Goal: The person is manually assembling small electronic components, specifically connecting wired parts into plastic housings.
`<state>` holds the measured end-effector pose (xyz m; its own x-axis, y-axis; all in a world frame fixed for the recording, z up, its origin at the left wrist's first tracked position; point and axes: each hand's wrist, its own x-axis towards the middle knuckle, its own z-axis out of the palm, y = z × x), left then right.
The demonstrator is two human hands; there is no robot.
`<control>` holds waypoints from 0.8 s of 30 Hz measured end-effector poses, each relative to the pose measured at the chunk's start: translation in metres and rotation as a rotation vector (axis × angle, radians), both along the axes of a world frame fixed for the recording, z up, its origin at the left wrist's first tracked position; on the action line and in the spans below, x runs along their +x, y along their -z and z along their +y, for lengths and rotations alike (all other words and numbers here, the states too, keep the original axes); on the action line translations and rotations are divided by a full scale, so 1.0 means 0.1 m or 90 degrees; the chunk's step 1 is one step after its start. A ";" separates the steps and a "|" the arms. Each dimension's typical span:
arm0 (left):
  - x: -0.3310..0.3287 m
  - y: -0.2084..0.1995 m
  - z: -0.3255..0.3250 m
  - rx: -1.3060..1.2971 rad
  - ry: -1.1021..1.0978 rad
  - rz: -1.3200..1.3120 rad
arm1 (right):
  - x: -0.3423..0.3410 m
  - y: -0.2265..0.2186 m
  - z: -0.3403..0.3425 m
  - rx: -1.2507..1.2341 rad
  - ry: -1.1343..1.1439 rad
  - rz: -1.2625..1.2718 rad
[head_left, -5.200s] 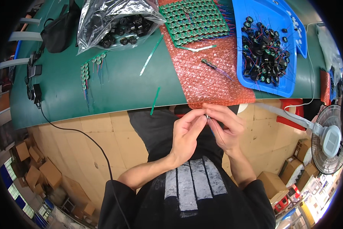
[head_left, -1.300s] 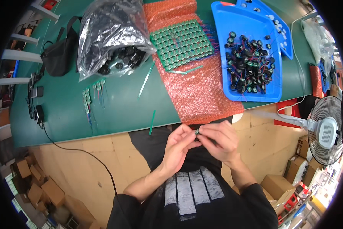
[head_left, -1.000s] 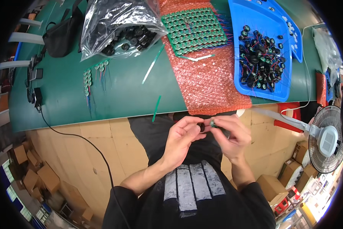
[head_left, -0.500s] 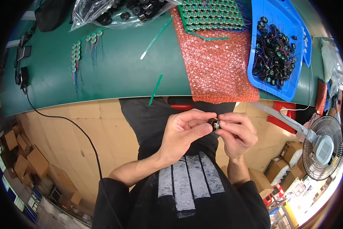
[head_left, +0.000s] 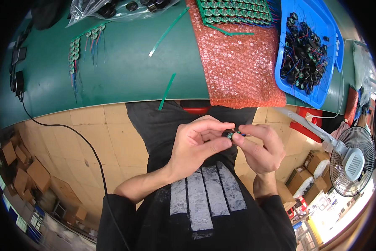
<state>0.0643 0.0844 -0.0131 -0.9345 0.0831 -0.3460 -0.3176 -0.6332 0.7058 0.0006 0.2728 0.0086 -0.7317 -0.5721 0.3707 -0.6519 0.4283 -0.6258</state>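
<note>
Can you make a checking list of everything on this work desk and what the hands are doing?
Surface: green table, partly covered by pink bubble wrap.
Job's things: small dark round part pinched between left hand and right hand, over the lap.
Clutter: blue tray of dark wired parts; green round boards; clear bag; green strips.
Hands: both closed on the part.
Cables: black cable hanging off the table.
Surroundings: fan, cardboard boxes, tiled floor.
</note>
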 end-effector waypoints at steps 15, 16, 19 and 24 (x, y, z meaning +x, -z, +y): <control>-0.12 0.00 -0.25 -0.769 -0.212 0.247 | -0.25 -0.09 -0.06 0.234 -0.058 0.100; -0.05 -0.04 -0.22 -0.437 -0.205 0.036 | -0.41 -0.04 -0.07 0.217 -0.064 0.141; -0.07 -0.01 -0.24 -0.048 -0.166 -0.031 | -0.92 -0.05 -0.30 0.243 -0.008 0.209; -0.10 -0.11 -0.12 0.070 -0.070 -0.112 | -0.77 -0.22 -0.27 0.028 -0.047 0.112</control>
<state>0.0543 0.0725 -0.0017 -0.8660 0.0302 -0.4992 -0.3544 -0.7413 0.5700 -0.0763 0.2460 0.0307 -0.6128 -0.6407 0.4625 -0.7805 0.3994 -0.4809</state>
